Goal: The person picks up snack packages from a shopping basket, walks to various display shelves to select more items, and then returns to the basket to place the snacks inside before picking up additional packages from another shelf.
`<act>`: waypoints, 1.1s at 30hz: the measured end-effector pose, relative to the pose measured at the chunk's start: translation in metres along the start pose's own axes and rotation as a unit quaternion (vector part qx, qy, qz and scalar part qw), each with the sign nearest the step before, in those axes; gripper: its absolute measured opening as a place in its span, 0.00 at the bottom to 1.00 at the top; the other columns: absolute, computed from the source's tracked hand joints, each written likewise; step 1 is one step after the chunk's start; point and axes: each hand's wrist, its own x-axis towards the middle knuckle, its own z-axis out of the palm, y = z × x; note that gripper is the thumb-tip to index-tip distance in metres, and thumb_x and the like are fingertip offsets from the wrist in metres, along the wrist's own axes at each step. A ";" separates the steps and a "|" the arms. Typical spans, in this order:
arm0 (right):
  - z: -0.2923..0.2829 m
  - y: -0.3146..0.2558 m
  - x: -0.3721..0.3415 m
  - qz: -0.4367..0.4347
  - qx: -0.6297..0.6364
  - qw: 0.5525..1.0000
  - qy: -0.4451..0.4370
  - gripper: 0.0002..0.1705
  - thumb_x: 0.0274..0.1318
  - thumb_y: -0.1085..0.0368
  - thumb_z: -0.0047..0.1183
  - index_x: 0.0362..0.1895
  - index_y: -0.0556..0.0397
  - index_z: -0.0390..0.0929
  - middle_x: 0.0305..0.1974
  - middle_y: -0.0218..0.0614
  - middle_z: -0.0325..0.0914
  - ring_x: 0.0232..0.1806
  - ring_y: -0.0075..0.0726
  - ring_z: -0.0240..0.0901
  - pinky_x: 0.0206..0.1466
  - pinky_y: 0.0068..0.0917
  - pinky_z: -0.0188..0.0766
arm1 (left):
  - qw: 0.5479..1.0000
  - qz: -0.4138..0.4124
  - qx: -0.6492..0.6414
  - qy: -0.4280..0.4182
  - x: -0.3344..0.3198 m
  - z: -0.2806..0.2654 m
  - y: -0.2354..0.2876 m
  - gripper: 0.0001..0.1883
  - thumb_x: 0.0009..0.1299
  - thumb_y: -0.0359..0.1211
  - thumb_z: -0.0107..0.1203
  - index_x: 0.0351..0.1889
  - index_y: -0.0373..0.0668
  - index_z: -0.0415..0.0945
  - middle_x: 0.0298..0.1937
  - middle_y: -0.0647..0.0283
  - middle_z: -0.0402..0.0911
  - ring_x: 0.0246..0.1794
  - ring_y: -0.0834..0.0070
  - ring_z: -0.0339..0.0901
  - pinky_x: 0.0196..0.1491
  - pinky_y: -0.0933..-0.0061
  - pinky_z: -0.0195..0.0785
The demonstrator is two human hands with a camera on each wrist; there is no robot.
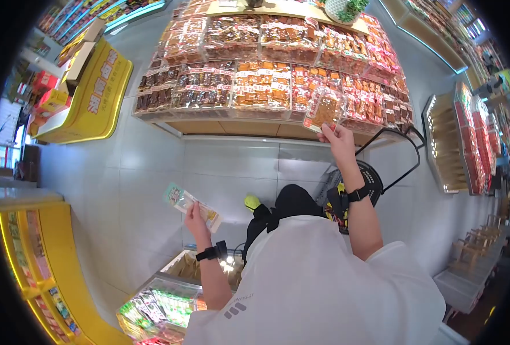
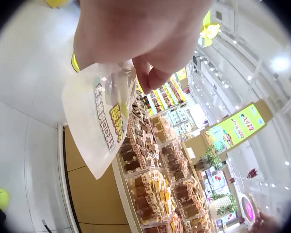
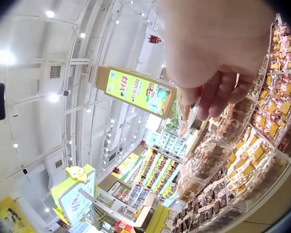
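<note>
My left hand (image 1: 195, 221) pinches a flat snack packet (image 1: 177, 196) with a teal end and a pale body, held low over the floor. In the left wrist view the packet (image 2: 89, 114) shows a whitish side with dark and yellow printing. Out in front, my right hand (image 1: 340, 144) grips the lower edge of a clear snack bag (image 1: 327, 106) with brown contents and red print. That bag overlaps the front bins of the snack display (image 1: 260, 86). In the right wrist view, the back of the right hand (image 3: 218, 53) hides most of the bag.
A black shopping basket (image 1: 372, 183) with a raised handle stands by my right leg. Yellow stands (image 1: 96, 98) are at the left, and a lit bin of packets (image 1: 163, 305) lies near my left elbow. Another display (image 1: 468, 138) rises at the right.
</note>
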 end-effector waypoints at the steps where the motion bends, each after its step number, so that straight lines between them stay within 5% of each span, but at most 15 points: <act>1: 0.005 -0.003 0.006 0.011 0.003 1.000 0.015 0.14 0.59 0.61 0.53 0.29 0.60 0.76 0.26 0.33 0.77 0.27 0.19 0.73 0.33 0.16 0.69 | 1.000 -0.006 0.010 -0.014 0.018 0.012 0.007 0.13 0.66 0.33 0.55 0.42 0.32 0.76 0.39 0.63 0.77 0.39 0.79 0.71 0.44 0.78 0.65; 10: 0.052 0.001 0.098 0.032 0.081 0.996 0.002 0.13 0.59 0.61 0.53 0.31 0.60 0.78 0.28 0.35 0.79 0.28 0.21 0.74 0.34 0.18 0.69 | 0.990 -0.048 0.002 -0.133 0.080 0.150 0.074 0.15 0.67 0.34 0.55 0.46 0.31 0.76 0.40 0.63 0.78 0.40 0.80 0.73 0.44 0.80 0.66; 13: 0.097 -0.002 0.124 0.084 0.128 0.988 -0.030 0.12 0.59 0.60 0.51 0.32 0.56 0.78 0.28 0.34 0.79 0.29 0.21 0.72 0.37 0.20 0.67 | 0.968 -0.021 0.044 -0.244 0.088 0.205 0.104 0.14 0.67 0.35 0.55 0.44 0.34 0.79 0.39 0.63 0.80 0.40 0.82 0.73 0.44 0.80 0.66; 16: 0.149 0.013 0.143 0.116 0.103 0.977 -0.145 0.13 0.60 0.60 0.50 0.32 0.57 0.78 0.30 0.36 0.80 0.30 0.23 0.73 0.38 0.21 0.67 | 0.954 0.092 0.081 -0.275 0.111 0.264 0.130 0.14 0.67 0.35 0.56 0.44 0.36 0.79 0.39 0.63 0.80 0.41 0.82 0.73 0.44 0.80 0.66; 18: 0.182 0.012 0.144 0.144 0.112 0.960 -0.211 0.14 0.62 0.59 0.47 0.32 0.57 0.77 0.32 0.37 0.80 0.31 0.24 0.72 0.38 0.21 0.67 | 0.963 0.069 0.007 -0.261 0.126 0.283 0.163 0.12 0.66 0.30 0.54 0.45 0.36 0.79 0.40 0.65 0.79 0.41 0.80 0.73 0.46 0.78 0.66; 20: 0.210 -0.008 0.158 0.167 0.224 0.939 -0.202 0.16 0.63 0.59 0.46 0.38 0.60 0.77 0.28 0.32 0.78 0.26 0.22 0.69 0.34 0.19 0.65 | 0.965 0.038 -0.053 -0.253 0.152 0.280 0.175 0.13 0.66 0.28 0.51 0.47 0.35 0.77 0.41 0.64 0.79 0.42 0.80 0.73 0.46 0.78 0.66; 22: 0.223 0.011 0.181 0.163 0.193 0.940 -0.228 0.15 0.64 0.59 0.45 0.36 0.59 0.76 0.27 0.31 0.76 0.25 0.21 0.67 0.32 0.19 0.64 | 0.958 0.021 -0.113 -0.262 0.182 0.271 0.184 0.14 0.66 0.25 0.48 0.49 0.34 0.75 0.43 0.63 0.78 0.43 0.80 0.73 0.46 0.78 0.67; 24: 0.242 0.026 0.208 0.200 0.193 0.925 -0.260 0.15 0.64 0.59 0.46 0.33 0.58 0.75 0.26 0.30 0.73 0.24 0.21 0.67 0.31 0.19 0.62 | 0.963 0.092 -0.009 -0.252 0.216 0.255 0.182 0.21 0.64 0.21 0.46 0.57 0.36 0.69 0.49 0.61 0.75 0.45 0.79 0.73 0.48 0.76 0.68; 25: 0.258 0.020 0.215 0.229 0.240 0.914 -0.235 0.15 0.63 0.58 0.48 0.31 0.57 0.74 0.24 0.30 0.72 0.23 0.21 0.66 0.30 0.18 0.62 | 0.966 0.071 -0.048 -0.243 0.227 0.248 0.183 0.33 0.63 0.19 0.46 0.68 0.41 0.51 0.56 0.57 0.69 0.49 0.75 0.72 0.52 0.73 0.67; 26: 0.277 0.015 0.225 0.219 0.243 0.916 -0.232 0.15 0.63 0.58 0.48 0.31 0.57 0.74 0.24 0.30 0.72 0.23 0.21 0.66 0.30 0.18 0.62 | 0.963 0.079 -0.049 -0.251 0.241 0.243 0.185 0.33 0.63 0.19 0.46 0.68 0.41 0.51 0.56 0.57 0.69 0.49 0.75 0.72 0.52 0.73 0.67; 28: 0.313 0.009 0.244 0.292 0.240 0.902 -0.209 0.14 0.63 0.59 0.48 0.33 0.57 0.74 0.23 0.30 0.72 0.23 0.21 0.67 0.32 0.20 0.65 | 0.972 0.153 -0.076 -0.160 0.264 0.230 0.191 0.42 0.62 0.19 0.46 0.72 0.42 0.33 0.57 0.56 0.67 0.51 0.71 0.70 0.56 0.70 0.63; 31: 0.385 0.012 0.286 0.267 0.285 0.897 -0.207 0.12 0.62 0.59 0.49 0.36 0.56 0.74 0.26 0.30 0.73 0.26 0.22 0.69 0.36 0.22 0.70 | 0.977 0.109 -0.072 -0.171 0.310 0.197 0.200 0.47 0.64 0.19 0.47 0.71 0.43 0.21 0.59 0.55 0.66 0.53 0.67 0.69 0.58 0.69 0.62; 33: 0.435 0.003 0.313 0.256 0.334 0.887 -0.188 0.11 0.62 0.59 0.49 0.38 0.54 0.74 0.31 0.29 0.76 0.28 0.23 0.70 0.36 0.23 0.70 | 0.975 0.123 -0.074 -0.167 0.346 0.171 0.199 0.45 0.64 0.19 0.46 0.71 0.44 0.25 0.60 0.54 0.65 0.53 0.68 0.70 0.57 0.69 0.64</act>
